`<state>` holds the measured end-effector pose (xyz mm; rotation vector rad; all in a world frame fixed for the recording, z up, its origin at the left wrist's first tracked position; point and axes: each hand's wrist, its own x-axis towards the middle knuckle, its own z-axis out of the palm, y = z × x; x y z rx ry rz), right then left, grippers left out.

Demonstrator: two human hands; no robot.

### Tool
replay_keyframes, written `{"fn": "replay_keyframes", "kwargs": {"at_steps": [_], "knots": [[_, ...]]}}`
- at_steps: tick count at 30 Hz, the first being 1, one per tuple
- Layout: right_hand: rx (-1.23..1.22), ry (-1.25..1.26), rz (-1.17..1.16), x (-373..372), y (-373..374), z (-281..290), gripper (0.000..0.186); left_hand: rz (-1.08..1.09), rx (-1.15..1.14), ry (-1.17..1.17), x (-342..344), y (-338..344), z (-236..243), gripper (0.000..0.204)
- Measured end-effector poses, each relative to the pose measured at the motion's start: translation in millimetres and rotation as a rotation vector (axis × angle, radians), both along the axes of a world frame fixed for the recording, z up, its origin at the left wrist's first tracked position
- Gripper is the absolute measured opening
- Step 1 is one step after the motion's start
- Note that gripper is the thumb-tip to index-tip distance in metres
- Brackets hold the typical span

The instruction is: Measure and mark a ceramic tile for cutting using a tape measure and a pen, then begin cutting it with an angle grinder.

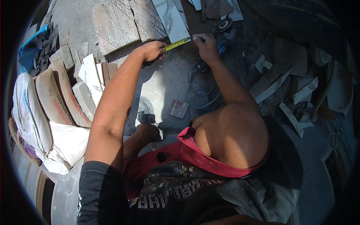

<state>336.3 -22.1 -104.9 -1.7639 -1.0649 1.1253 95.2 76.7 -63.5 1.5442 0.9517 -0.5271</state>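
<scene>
A yellow tape measure stretches across the near end of a white marbled tile strip. My left hand is closed around the tape's left end; its case is hidden in the fingers. By the tape's right end, my right hand has its fingers pinched together. Whether they grip the tape's tip or something small, I cannot make out. Just beyond my right hand lies an angle grinder with a round disc and a blue body, partly hidden by that hand.
Rough stone-look slabs lie left of the tile strip. Filled sacks stand at the left. Tile offcuts are scattered at the right, near a blue pen-like stick. A cable loops behind my right forearm. A small tile piece lies before me.
</scene>
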Motion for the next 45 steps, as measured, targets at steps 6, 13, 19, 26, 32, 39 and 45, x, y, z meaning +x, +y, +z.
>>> {"fn": "replay_keyframes", "kwargs": {"at_steps": [6, 13, 19, 26, 32, 39, 45], "knots": [[0.042, -0.029, 0.038, -4, 3, -5, 0.026, -0.012, -0.014, 0.014, 6, 5, 2, 0.023], [0.014, -0.045, 0.087, -8, -4, 6, 0.024, 0.026, -0.026, -0.012, 1, -2, -5, 0.026], [-0.016, -0.062, 0.093, -10, -1, 9, 0.025, 0.046, -0.1, -0.011, 2, -3, -7, 0.025], [-0.047, -0.106, 0.062, -14, 3, 13, 0.025, 0.008, -0.063, -0.002, 5, 4, -4, 0.026], [-0.06, -0.121, 0.037, -13, 5, 12, 0.025, 0.02, -0.071, 0.009, 9, 8, -12, 0.027], [-0.095, -0.145, 0.072, -12, 7, 11, 0.03, 0.055, -0.119, -0.016, 9, 8, -21, 0.024], [-0.093, -0.151, 0.083, -12, 8, 8, 0.03, 0.059, -0.122, -0.007, 9, 10, -24, 0.026]]}}
